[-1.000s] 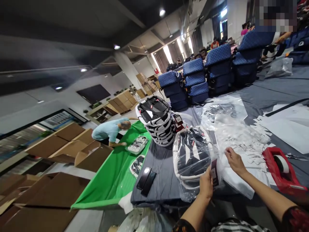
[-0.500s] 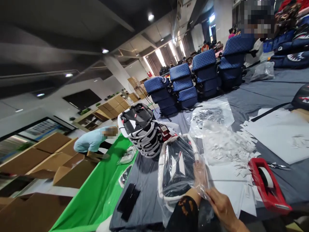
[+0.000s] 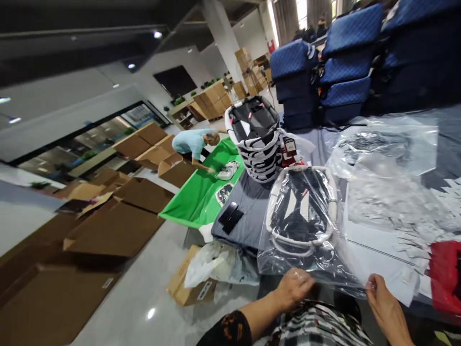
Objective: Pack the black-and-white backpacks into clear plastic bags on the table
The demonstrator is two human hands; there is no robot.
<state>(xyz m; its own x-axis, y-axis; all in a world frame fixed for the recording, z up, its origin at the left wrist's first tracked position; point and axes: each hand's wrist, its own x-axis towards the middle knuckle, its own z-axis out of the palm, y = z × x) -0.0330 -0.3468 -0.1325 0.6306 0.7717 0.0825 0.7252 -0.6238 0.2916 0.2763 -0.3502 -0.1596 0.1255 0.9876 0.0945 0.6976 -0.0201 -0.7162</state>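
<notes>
A black backpack with white edging (image 3: pixel 300 202) lies flat on the table inside a clear plastic bag (image 3: pixel 345 274). Its loose end hangs over the table's near edge. My left hand (image 3: pixel 295 288) is closed on the left part of that edge, and my right hand (image 3: pixel 380 295) pinches the right corner, stretching the plastic between them. Behind it rises a stack of similar black-and-white backpacks (image 3: pixel 257 139) with red tags hanging beside it. To the left lies a small black object (image 3: pixel 230 218) whose kind I cannot make out.
A red tape dispenser (image 3: pixel 444 274) stands at the right. Beside the bag are white paper sheets (image 3: pixel 374 250), crumpled white pieces and clear plastic bags (image 3: pixel 414 139). Blue backpacks (image 3: pixel 345 62) are stacked behind. Left are a green cloth bin (image 3: pixel 187 206), cartons (image 3: pixel 122 230) and a bending person (image 3: pixel 190 142).
My left hand has come out of the plastic bag and now grips its edge. My right hand has shifted right along the edge. The view has turned left and downward.
</notes>
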